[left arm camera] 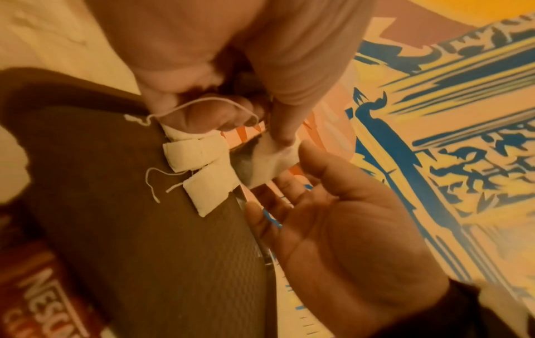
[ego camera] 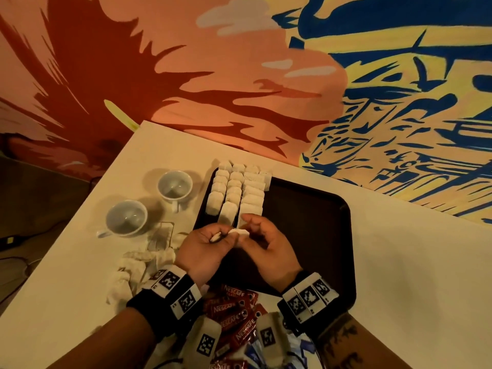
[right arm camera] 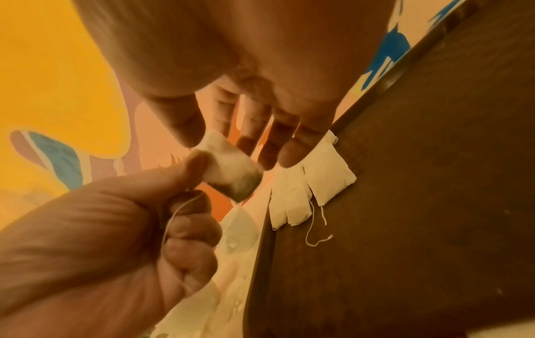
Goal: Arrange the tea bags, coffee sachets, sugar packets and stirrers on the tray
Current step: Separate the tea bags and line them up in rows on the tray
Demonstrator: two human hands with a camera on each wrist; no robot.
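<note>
Because the rows at the tray's (ego camera: 332,209) far-left corner want one more, both hands pinch a tea bag (ego camera: 241,232) together: left hand (ego camera: 205,246) likely gathering string, right hand (ego camera: 266,243) steadying paper.

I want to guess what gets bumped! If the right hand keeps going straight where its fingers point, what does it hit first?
Probably the nearest tea bags in the rows on the tray, just beyond the right hand; depth is uncertain.

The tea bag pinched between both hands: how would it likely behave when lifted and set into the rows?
The tea bag looks soft and probably very light: a pinch by the left hand and right hand holds it. Its loose string may snag or trail. Laid flat on the tray, it seems unlikely to roll.
</note>
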